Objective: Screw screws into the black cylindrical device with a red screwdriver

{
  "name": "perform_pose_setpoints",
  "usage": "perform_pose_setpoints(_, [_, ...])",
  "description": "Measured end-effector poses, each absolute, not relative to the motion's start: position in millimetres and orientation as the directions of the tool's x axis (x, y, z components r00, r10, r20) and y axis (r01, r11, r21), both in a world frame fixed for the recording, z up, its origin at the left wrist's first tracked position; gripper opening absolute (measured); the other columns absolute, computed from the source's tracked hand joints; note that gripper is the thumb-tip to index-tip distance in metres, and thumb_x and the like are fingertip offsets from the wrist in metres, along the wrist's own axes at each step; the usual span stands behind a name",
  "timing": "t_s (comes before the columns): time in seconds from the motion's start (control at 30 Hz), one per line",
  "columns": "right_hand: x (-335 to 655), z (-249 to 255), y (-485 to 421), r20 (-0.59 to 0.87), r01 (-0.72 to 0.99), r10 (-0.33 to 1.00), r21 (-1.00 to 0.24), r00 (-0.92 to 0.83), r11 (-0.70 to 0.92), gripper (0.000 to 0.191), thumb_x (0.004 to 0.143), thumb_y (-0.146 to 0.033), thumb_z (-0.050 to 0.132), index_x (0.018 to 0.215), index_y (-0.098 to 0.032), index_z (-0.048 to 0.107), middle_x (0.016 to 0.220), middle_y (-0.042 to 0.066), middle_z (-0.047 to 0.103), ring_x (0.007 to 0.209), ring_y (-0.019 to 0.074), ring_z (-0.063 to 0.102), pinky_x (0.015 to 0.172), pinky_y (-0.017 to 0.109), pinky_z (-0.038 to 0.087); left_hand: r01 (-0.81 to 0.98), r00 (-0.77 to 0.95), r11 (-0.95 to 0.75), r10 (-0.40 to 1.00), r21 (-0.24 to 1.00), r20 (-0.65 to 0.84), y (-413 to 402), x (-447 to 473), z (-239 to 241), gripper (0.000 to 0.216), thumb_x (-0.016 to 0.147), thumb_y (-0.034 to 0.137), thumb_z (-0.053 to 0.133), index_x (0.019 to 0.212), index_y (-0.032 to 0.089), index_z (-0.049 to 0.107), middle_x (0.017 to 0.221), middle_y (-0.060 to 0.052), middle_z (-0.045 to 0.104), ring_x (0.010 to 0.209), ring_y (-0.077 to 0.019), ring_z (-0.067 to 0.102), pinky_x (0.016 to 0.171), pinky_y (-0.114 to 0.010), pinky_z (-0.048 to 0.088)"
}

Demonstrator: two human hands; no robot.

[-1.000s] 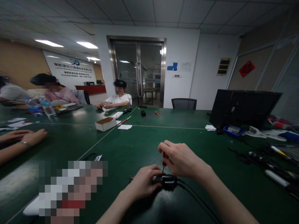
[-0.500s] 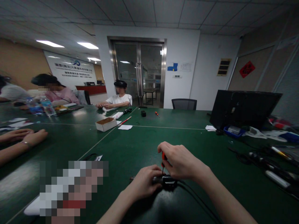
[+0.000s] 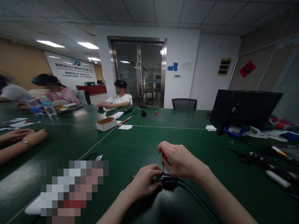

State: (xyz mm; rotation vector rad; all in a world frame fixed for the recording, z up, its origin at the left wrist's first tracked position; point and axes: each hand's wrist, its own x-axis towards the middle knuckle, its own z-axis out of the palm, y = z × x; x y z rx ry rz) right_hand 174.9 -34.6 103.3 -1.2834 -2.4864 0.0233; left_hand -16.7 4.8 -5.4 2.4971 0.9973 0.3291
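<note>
My right hand (image 3: 181, 159) grips the red handle of a screwdriver (image 3: 164, 155) from above, fingers wrapped round it. The thin shaft points down, and its tip meets the top of a black corded device (image 3: 170, 182) lying on the table. My left hand (image 3: 145, 181) is closed round the left part of this device and covers much of it. A narrow end of the device sticks out left of the fingers. From its right side, black cable runs toward the lower right. What kind of device it is I cannot make out.
The green table (image 3: 140, 146) carries an open white box (image 3: 106, 124), a small black block (image 3: 143, 114) and a second screwdriver (image 3: 157, 114). A black monitor (image 3: 245, 109) and tangled cables (image 3: 261, 158) are on the right. Another person's hands (image 3: 32, 137) rest at left.
Both hands stay in nearly the same place. The device's right end and the screwdriver handle appear turned slightly.
</note>
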Motion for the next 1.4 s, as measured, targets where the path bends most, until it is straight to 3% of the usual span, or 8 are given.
perform_pose_setpoints(0.13, [174.4, 101.3, -27.4, 0.291, 0.826, 0.827, -0.163, -0.482, 0.539, 0.023, 0.092, -0.019, 0.064, 0.113, -0.020, 0.055, 0.103, 0.005, 0.069, 0.080, 0.0185, 0.065, 0.061, 0.028, 0.032, 0.599, 0.705, -0.633, 0.708, 0.490, 0.053, 3.3, -17.0, -3.4, 0.022, 0.086, 0.022, 0.072, 0.108, 0.024, 0.077, 0.116, -0.005, 0.071, 0.108, -0.0245, 0.065, 0.093, -0.031, 0.049])
perform_pose_setpoints(0.33, [176.9, 100.4, -18.7, 0.304, 0.857, 0.830, -0.072, -0.469, 0.510, 0.030, 0.093, -0.046, 0.071, 0.097, -0.020, 0.057, 0.091, 0.004, 0.069, 0.077, 0.0198, 0.065, 0.059, 0.029, 0.027, 0.601, 0.707, -0.638, 0.705, 0.482, 0.052, 2.1, -16.1, -1.5, 0.023, 0.089, 0.021, 0.070, 0.111, 0.024, 0.076, 0.116, -0.006, 0.071, 0.107, -0.0246, 0.065, 0.096, -0.032, 0.049])
perform_pose_setpoints(0.6, [178.7, 98.7, -21.5, 0.330, 0.814, 0.814, -0.182, -0.479, 0.552, 0.023, 0.087, -0.015, 0.067, 0.106, -0.019, 0.055, 0.100, 0.003, 0.067, 0.078, 0.0157, 0.062, 0.063, 0.027, 0.033, 0.596, 0.711, -0.643, 0.701, 0.481, 0.056, 2.1, -16.6, -1.8, 0.024, 0.089, 0.022, 0.069, 0.112, 0.024, 0.077, 0.115, -0.006, 0.070, 0.107, -0.0246, 0.065, 0.091, -0.031, 0.049])
perform_pose_setpoints(0.83, [176.9, 97.6, -16.1, 0.322, 0.872, 0.831, -0.032, -0.454, 0.489, 0.027, 0.095, -0.046, 0.069, 0.095, -0.021, 0.057, 0.088, 0.004, 0.068, 0.074, 0.0181, 0.063, 0.059, 0.028, 0.026, 0.609, 0.700, -0.635, 0.712, 0.475, 0.055, 2.0, -16.5, -1.8, 0.026, 0.088, 0.023, 0.068, 0.113, 0.024, 0.077, 0.115, -0.005, 0.071, 0.105, -0.0248, 0.065, 0.092, -0.032, 0.049])
perform_pose_setpoints(1.03, [180.9, 97.5, -20.3, 0.334, 0.768, 0.788, -0.226, -0.516, 0.599, 0.026, 0.084, -0.014, 0.069, 0.106, -0.020, 0.055, 0.100, 0.003, 0.066, 0.079, 0.0153, 0.059, 0.064, 0.026, 0.034, 0.600, 0.706, -0.639, 0.706, 0.482, 0.056, 1.1, -16.4, -0.5, 0.026, 0.088, 0.025, 0.066, 0.112, 0.025, 0.077, 0.115, -0.006, 0.071, 0.107, -0.0252, 0.064, 0.090, -0.031, 0.050])
perform_pose_setpoints(1.13, [181.0, 96.3, -20.3, 0.306, 0.776, 0.812, -0.262, -0.497, 0.573, 0.029, 0.084, -0.010, 0.065, 0.109, -0.020, 0.054, 0.097, 0.002, 0.066, 0.077, 0.0152, 0.059, 0.065, 0.026, 0.034, 0.612, 0.702, -0.633, 0.711, 0.474, 0.042, 0.4, -16.2, 1.5, 0.027, 0.089, 0.025, 0.066, 0.113, 0.024, 0.077, 0.114, -0.006, 0.071, 0.106, -0.0254, 0.064, 0.088, -0.031, 0.049])
perform_pose_setpoints(1.27, [178.9, 96.8, -18.0, 0.313, 0.831, 0.828, -0.168, -0.465, 0.530, 0.026, 0.090, -0.020, 0.069, 0.112, -0.021, 0.055, 0.099, 0.003, 0.069, 0.076, 0.0169, 0.062, 0.061, 0.027, 0.029, 0.617, 0.705, -0.638, 0.708, 0.461, 0.037, 2.1, -16.1, -0.1, 0.028, 0.088, 0.023, 0.068, 0.114, 0.024, 0.076, 0.112, -0.006, 0.071, 0.104, -0.0247, 0.064, 0.087, -0.031, 0.049])
perform_pose_setpoints(1.4, [178.0, 100.0, -16.4, 0.299, 0.874, 0.844, -0.061, -0.445, 0.482, 0.029, 0.092, -0.045, 0.074, 0.097, -0.022, 0.058, 0.089, 0.003, 0.072, 0.075, 0.0191, 0.066, 0.059, 0.028, 0.026, 0.605, 0.713, -0.651, 0.699, 0.458, 0.053, 4.8, -16.6, -4.3, 0.026, 0.087, 0.024, 0.069, 0.113, 0.025, 0.076, 0.111, -0.005, 0.071, 0.102, -0.0240, 0.065, 0.089, -0.031, 0.049])
